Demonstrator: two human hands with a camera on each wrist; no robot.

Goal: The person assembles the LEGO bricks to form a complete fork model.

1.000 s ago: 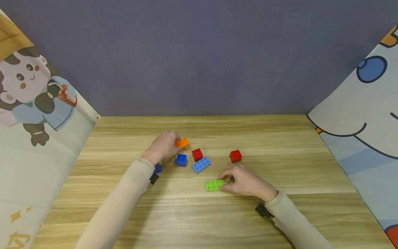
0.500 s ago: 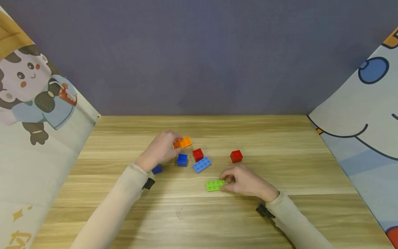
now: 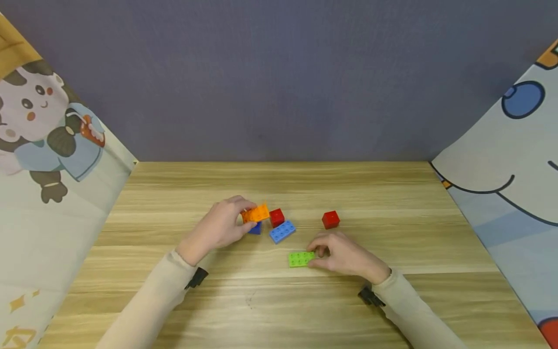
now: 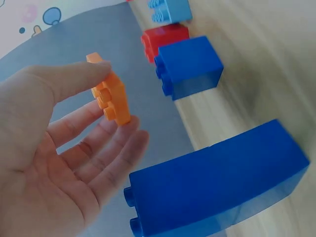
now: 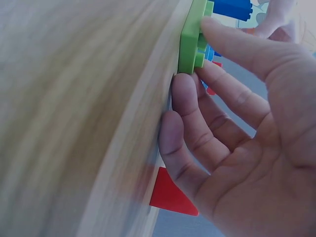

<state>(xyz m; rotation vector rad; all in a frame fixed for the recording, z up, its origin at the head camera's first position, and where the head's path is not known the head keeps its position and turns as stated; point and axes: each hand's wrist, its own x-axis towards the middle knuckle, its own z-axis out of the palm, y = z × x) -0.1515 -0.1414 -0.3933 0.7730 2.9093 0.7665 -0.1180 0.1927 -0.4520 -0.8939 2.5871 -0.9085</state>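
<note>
The two hands are well apart over the wood-grain counter (image 3: 261, 315). The left hand (image 3: 218, 226) pinches an orange brick (image 3: 259, 213) between thumb and fingertips, raised off the counter; in the head view it partly covers a blue brick (image 3: 255, 229). The right hand (image 3: 342, 255) has thumb and forefinger closed on the right end of a flat green brick (image 3: 299, 259), which lies studs up on the counter. Between them sit a red brick (image 3: 276, 218) and, just beside it, a light blue brick (image 3: 282, 231). A second red brick (image 3: 331, 219) stands beyond the right hand. The left wrist view shows another blue brick (image 4: 217, 182) in its foreground.
</note>
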